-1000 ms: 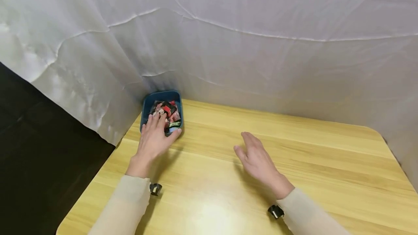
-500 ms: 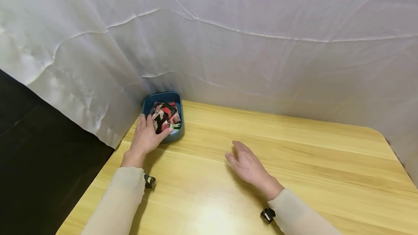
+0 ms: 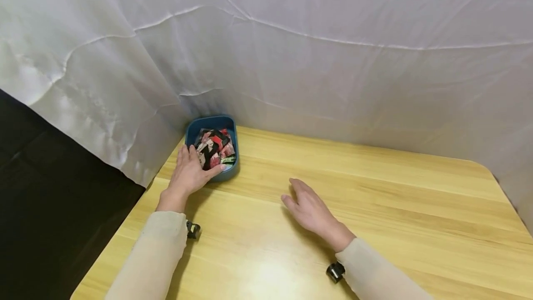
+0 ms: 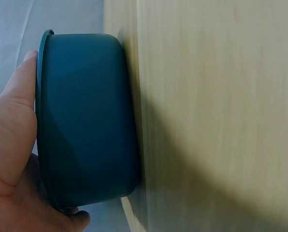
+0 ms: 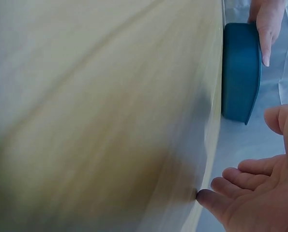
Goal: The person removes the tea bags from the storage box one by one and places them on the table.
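Note:
A blue plastic bin point(image 3: 225, 176) stands at the table's far left corner, with small red, black, pink and green packets point(image 3: 215, 145) heaped in it. My left hand point(image 3: 185, 178) grips the bin at its near left corner. Its thumb lies along the rim and its fingers bend round the left side, as the left wrist view point(image 4: 13, 140) partly shows. My right hand point(image 3: 310, 209) hovers over the middle of the table, apart from the bin, its fingers relaxed and holding nothing. Most of the left fingertips are hidden behind the bin.
The wooden table point(image 3: 374, 189) extends to the right. A pale grey curtain point(image 3: 312, 82) hangs behind it and along its left side, close to the bin. Dark cloth point(image 3: 54, 198) lies beyond the left edge. Small black cameras sit at both wrists.
My left hand has drawn back from over the packets to the bin's near left corner. The bin has shifted slightly right. My right hand has moved left.

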Available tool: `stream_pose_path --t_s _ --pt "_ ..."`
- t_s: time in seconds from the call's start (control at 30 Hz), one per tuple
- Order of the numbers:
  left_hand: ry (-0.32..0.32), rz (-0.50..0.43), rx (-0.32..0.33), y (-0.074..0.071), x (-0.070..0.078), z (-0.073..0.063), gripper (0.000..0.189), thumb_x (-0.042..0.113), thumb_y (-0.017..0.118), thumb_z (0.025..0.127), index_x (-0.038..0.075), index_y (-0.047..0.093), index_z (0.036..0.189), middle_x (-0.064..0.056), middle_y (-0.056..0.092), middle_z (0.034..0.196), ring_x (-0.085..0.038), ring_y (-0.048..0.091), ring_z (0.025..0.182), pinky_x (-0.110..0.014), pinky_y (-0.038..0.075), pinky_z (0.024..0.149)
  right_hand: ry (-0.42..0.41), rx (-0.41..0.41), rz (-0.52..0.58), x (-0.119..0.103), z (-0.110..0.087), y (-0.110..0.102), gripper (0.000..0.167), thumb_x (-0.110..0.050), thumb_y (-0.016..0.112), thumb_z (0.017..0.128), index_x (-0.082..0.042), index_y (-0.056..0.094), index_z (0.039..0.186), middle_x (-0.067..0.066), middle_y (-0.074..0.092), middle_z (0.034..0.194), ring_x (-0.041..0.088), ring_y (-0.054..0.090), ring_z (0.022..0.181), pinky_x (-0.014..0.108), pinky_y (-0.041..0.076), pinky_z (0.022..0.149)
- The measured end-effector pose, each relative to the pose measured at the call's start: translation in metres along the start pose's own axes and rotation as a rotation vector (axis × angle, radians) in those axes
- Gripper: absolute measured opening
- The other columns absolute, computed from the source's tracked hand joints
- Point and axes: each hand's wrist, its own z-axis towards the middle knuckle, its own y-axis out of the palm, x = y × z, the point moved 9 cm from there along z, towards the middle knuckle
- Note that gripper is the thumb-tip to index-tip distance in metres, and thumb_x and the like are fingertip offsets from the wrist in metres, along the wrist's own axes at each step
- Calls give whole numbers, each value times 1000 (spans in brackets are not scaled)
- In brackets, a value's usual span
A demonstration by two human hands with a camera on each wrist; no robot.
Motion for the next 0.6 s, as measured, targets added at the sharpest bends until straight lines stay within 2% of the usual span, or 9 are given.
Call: stream_pose_path --t_s 0.23,0.47,0.6 --pt "59 8 1 11 22 -9 136 84 61 86 -9 1 165 -31 -12 173 -48 -9 162 -65 11 129 -23 -2 -3 -6 4 0 69 -37 54 110 2 33 163 24 35 168 39 33 157 56 28 129" --pt "144 24 2 30 61 -26 132 82 62 88 -9 6 165 -30 -5 174 -43 -6 163 -57 10 132 -50 36 -33 -14 6 -7 69 -37 56 109 2 35 162 26 36 167 42 34 156 56 28 129" --pt "201 28 15 41 86 -39 130 80 64 88 -10 9 165 -32 0 174 -43 -2 163 -55 12 133 -86 75 -50 -21 5 -14 72 -38 57 109 2 31 164 26 34 168 42 34 156 56 28 128"
